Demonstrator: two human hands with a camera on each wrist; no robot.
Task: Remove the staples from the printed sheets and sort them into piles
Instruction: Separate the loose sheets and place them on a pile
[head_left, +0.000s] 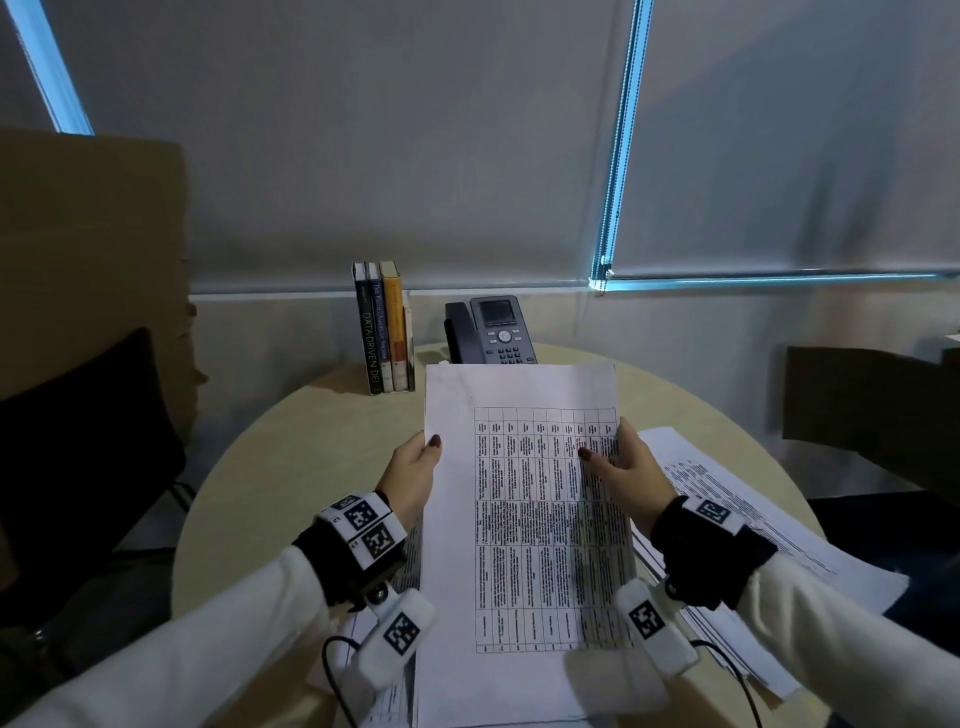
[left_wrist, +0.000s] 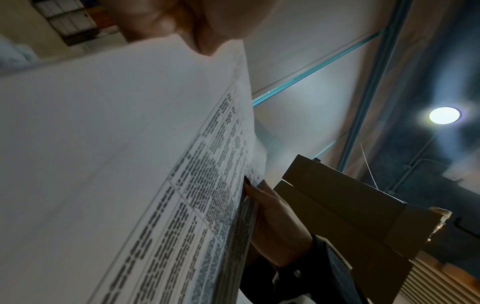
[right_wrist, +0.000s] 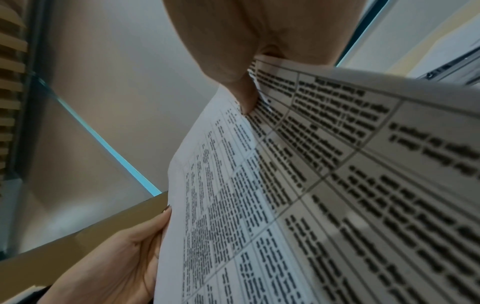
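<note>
Grey blinds hang behind a round pale table w/ books and a desk phone at its far edge. Over the table's near-middle, lifted off the surface, is a set of printed sheets, gripped on both long edges: left hand pinches the left margin, thumb on the face; right hand pinches the right edge, thumb on the table print, and the right wrist view shows that thumb slipped between two fanned pages, so more than one sheet is in the grip. More printed sheets lie in a pile toward the table's right edge, others under the left wrist at the near edge.

Step in hand, prob: checking the set before unpinning or separating pages. No staple is visible; the top corners look plain, tho the pic is too soft to be sure. To do it well: find the bound corner first, keep one hand pinching close to it, peel pages slowly so the corner doesn't tear, then lay each page square on its own pile, edges aligned, w/o mixing into the right-hand pile.

Writing: one book spine reads "DATA-DRIVEN DEI"; other spines too small. Sheet text is a grid of blurred rows, not legible
</note>
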